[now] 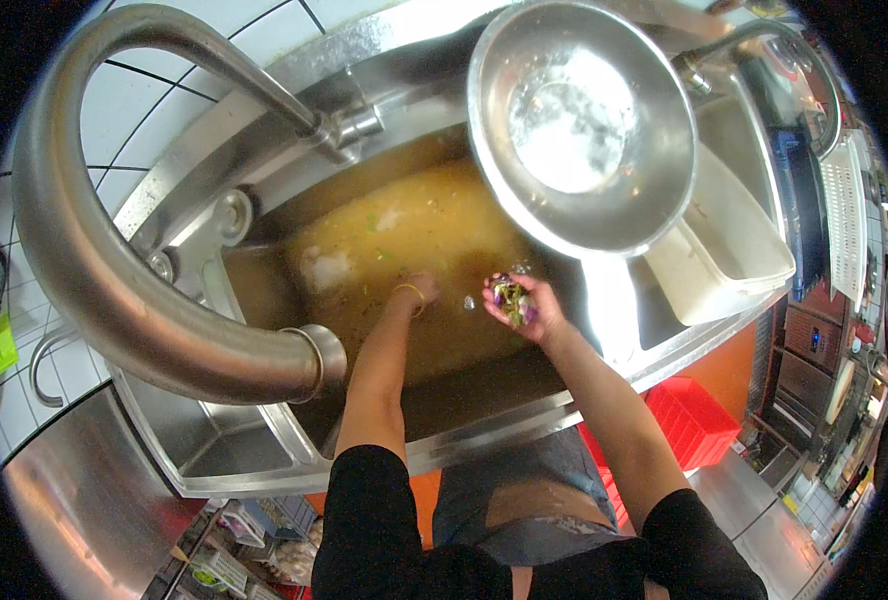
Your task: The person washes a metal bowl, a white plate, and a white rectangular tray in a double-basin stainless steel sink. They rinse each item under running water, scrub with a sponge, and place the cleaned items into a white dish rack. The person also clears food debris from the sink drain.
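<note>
Murky brown water with floating bits fills the middle basin of a stainless steel sink. My left hand, a yellow band at its wrist, dips into this water; its fingers are hidden, so what it holds cannot be told. Above the water, to the right, my right hand is cupped palm up around wet green and purple food scraps. A large stainless steel bowl stands beyond it, over the basin's right side. Pale lumps show in the water at the left.
A thick curved metal faucet arches over the left side. At the right a white plastic tub sits in the neighbouring basin. Another basin lies at the lower left. Red plastic crates stand below the sink's front edge.
</note>
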